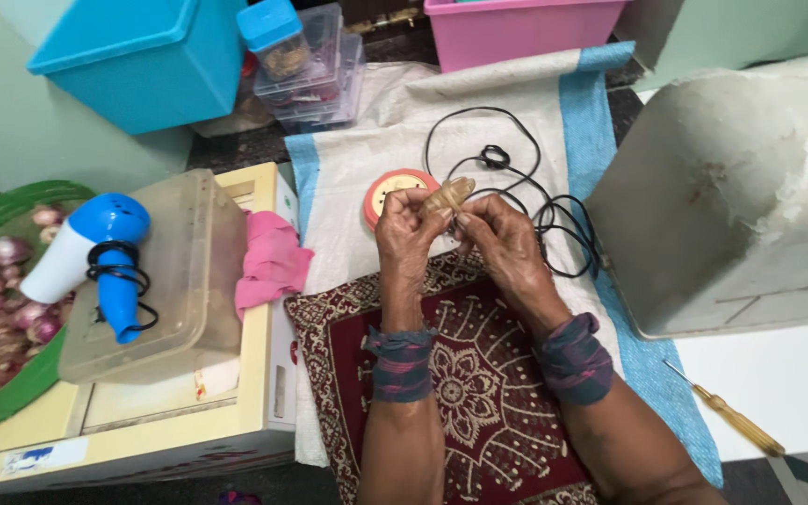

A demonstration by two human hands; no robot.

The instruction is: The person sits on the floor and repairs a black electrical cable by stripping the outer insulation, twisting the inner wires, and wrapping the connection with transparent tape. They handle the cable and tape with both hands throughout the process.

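A white sack (479, 112) with blue edges covers the floor, and a maroon patterned mat (460, 374) lies on it under both forearms. To the right a big battered white box (731, 196) rests on its side; to the left a cream unit (189, 411) carries a clear lidded tub (180, 271), with a blue and white hair dryer (95, 248) lying on the lid and a pink cloth (273, 257) just beside it. A green basket (2, 215) of onions sits at the far left.

A black cord (526, 187) loops over the sack past the hands, near a round red and cream socket (390, 187). A yellow-handled screwdriver (731, 416) lies well apart at the lower right.

The left hand (407, 234) and right hand (497, 238) meet above the mat, each pinching narrow on 1 small tan piece (448, 194) held up between the fingertips, just in front of the socket. The work looks to be at the fine-fitting stage on that piece. Any further handling would seem to call for a steady pinch and small finger turns, since the piece is slim and easy to drop.
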